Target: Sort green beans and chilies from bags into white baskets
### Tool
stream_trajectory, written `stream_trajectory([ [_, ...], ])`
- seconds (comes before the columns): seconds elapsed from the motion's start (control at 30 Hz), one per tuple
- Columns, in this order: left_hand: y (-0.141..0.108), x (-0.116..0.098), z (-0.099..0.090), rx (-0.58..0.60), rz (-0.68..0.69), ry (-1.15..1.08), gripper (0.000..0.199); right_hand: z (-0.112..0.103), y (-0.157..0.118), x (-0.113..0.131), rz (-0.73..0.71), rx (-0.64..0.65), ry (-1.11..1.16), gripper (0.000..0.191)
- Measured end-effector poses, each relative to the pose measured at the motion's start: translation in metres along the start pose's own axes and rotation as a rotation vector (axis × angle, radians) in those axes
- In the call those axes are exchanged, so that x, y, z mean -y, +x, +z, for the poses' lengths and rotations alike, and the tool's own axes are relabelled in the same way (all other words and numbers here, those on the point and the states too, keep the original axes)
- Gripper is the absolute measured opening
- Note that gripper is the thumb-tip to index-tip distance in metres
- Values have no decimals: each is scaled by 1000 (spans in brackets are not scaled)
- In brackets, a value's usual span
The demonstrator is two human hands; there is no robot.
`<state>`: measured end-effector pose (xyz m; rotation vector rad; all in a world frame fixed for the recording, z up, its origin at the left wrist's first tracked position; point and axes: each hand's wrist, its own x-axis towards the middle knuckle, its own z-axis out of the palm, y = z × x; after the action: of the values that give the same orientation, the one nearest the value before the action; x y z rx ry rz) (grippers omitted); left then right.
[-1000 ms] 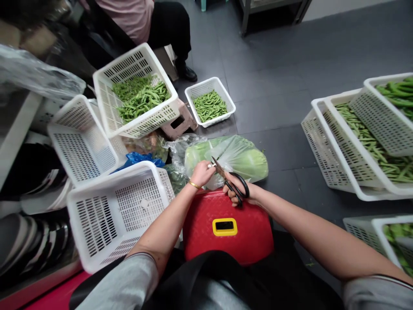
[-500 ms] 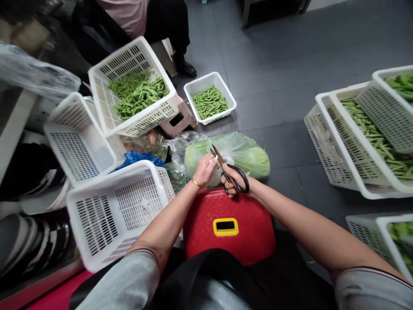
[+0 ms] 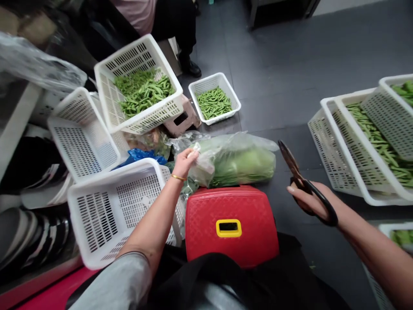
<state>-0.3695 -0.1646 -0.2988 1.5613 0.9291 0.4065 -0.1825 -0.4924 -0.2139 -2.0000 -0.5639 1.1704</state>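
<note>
My left hand point(image 3: 185, 162), with a gold bracelet at the wrist, pinches the gathered end of a clear plastic bag point(image 3: 201, 165). Inside the bag lie long green vegetables point(image 3: 243, 165), on the floor just beyond a red stool point(image 3: 230, 206) with a yellow-rimmed slot. Off to the right, my right hand point(image 3: 308, 200) grips black-handled scissors point(image 3: 298, 176). Their blades point up and left, nearly closed, and touch nothing.
White baskets stand at the left, one point(image 3: 109, 178) lacking contents and one point(image 3: 177, 105) with green pods. A smaller pod basket point(image 3: 237, 107) is ahead, stacked baskets point(image 3: 322, 103) at right. A seated person's leg point(image 3: 185, 26) shows at the top.
My right hand has moved away to the right with the scissors. My left hand has drawn left and the bag's end has moved with it; the bag looks looser.
</note>
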Motion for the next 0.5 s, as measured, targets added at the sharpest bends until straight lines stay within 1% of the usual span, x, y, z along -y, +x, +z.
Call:
stream_trajectory([
  [0.03, -2, -3, 4, 31, 9, -10, 34, 5, -3, 6, -60, -15, -49, 52],
  [0.07, -3, -6, 7, 45, 30, 4, 34, 12, -1, 16, -122, 32, -65, 49],
  [0.1, -3, -9, 7, 33, 59, 37, 32, 19, 4, 28, -180, 126, -70, 47],
  [0.13, -1, -13, 5, -2, 95, 85, 29, 27, 14, 42, -238, 226, -95, 46],
  [0.17, 1, -17, 2, -47, 130, 142, 26, 34, 25, 56, -277, 299, -162, 45],
  [0.2, 5, -21, -3, -88, 155, 200, 24, 40, 38, 68, -284, 311, -283, 45],
  [0.23, 9, -25, -9, -110, 164, 253, 21, 46, 50, 77, -271, 272, -438, 44],
  [0.27, 13, -29, -15, -106, 156, 297, 19, 50, 61, 85, -247, 191, -610, 44],
  [0.33, 19, -36, -24, -46, 128, 363, 19, 57, 76, 93, -217, 23, -914, 46],
  [0.37, 20, -38, -26, -16, 124, 394, 19, 61, 80, 95, -229, -21, -1017, 50],
  [0.43, 22, -44, -27, 10, 144, 443, 19, 67, 84, 97, -277, -33, -1126, 61],
  [0.5, 22, -49, -25, 16, 172, 453, 14, 75, 85, 101, -302, -4, -1153, 68],
])
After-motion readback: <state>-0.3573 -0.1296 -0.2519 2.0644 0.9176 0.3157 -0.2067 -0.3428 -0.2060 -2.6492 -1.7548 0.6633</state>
